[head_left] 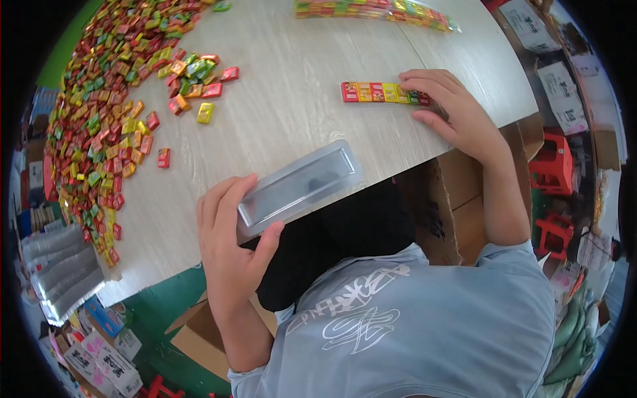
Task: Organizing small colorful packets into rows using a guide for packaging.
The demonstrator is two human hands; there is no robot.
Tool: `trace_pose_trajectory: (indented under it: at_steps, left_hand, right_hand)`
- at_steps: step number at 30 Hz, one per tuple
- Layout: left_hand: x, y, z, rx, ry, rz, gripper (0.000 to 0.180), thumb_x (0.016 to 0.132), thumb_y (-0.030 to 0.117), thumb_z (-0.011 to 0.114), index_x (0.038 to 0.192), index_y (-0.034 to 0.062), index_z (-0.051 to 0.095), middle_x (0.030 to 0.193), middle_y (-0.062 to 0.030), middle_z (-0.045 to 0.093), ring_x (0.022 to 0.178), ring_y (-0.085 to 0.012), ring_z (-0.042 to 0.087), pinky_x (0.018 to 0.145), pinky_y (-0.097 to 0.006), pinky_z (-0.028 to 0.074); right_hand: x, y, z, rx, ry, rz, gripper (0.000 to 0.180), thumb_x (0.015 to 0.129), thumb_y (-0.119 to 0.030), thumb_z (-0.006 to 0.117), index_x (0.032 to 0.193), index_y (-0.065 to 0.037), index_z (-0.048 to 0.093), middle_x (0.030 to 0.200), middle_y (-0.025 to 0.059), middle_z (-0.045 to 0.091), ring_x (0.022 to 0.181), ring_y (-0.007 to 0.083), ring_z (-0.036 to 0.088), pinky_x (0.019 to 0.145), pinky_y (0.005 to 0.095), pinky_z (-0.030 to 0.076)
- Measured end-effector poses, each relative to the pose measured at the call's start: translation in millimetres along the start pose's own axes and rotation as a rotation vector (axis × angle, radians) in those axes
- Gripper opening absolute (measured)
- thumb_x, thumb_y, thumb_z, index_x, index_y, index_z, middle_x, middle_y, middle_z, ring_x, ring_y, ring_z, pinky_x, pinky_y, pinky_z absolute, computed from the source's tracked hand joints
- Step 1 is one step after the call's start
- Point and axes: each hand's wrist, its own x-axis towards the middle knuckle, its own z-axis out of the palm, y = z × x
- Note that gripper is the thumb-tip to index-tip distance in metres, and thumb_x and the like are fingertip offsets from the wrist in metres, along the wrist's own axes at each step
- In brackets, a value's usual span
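My left hand (232,239) grips one end of a clear plastic tray (302,189), long and shallow, thumb on the near side and fingers on the far side. The tray is tilted over the table's front edge and nothing shows inside it. Further right, my right hand (451,109) rests its fingertips at the right end of a short row of small wrapped candies (371,92), red, orange, yellow and green, lying flat on the table. Its thumb is apart from the fingers, and that end of the row is partly covered.
A large heap of small wrapped candies (106,132) spreads over the table's left side, with several loose ones (199,76) beside it. At the far edge lie clear packs of candy rows (375,12). Stacked silvery trays (63,265) stand at left; a red stool (552,166) is at right.
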Motion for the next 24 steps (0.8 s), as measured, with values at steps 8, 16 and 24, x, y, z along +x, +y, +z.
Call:
trace_pose_trajectory:
  at_steps: [8,16,24]
  left_hand:
    - [0.0,1.1,1.5,-0.044,-0.032,-0.054,0.057,0.083,0.021,0.081,0.134,0.0036,0.064,0.131,-0.0164,0.061,0.122,-0.0364,0.056,0.106,-0.045,0.046]
    - [-1.1,2.6,0.6,-0.041,-0.034,-0.085,0.058,0.083,0.023,0.081,0.134,0.0033,0.063,0.131,-0.0166,0.061,0.123,-0.0366,0.056,0.106,-0.045,0.045]
    - [-0.8,2.9,-0.4,-0.022,-0.042,-0.063,0.058,0.083,0.023,0.081,0.135,0.0026,0.062,0.131,-0.017,0.061,0.122,-0.0361,0.055,0.106,-0.045,0.044]
  right_hand:
    - [-12.4,-22.4,0.2,-0.062,0.113,0.056,0.043,0.096,-0.028,0.073,0.137,-0.019,0.066,0.152,0.0075,0.054,0.139,0.0358,0.048,0.119,0.0487,0.037]
    - [9.5,-37.0,34.2,-0.151,0.212,-0.041,0.033,0.097,-0.032,0.073,0.129,-0.022,0.073,0.146,0.0089,0.058,0.134,0.0321,0.052,0.115,0.0454,0.037]
    - [-1.8,-30.2,33.5,-0.116,0.298,0.033,0.027,0.099,-0.034,0.071,0.122,-0.022,0.078,0.144,0.0091,0.06,0.134,0.032,0.052,0.115,0.0473,0.037]
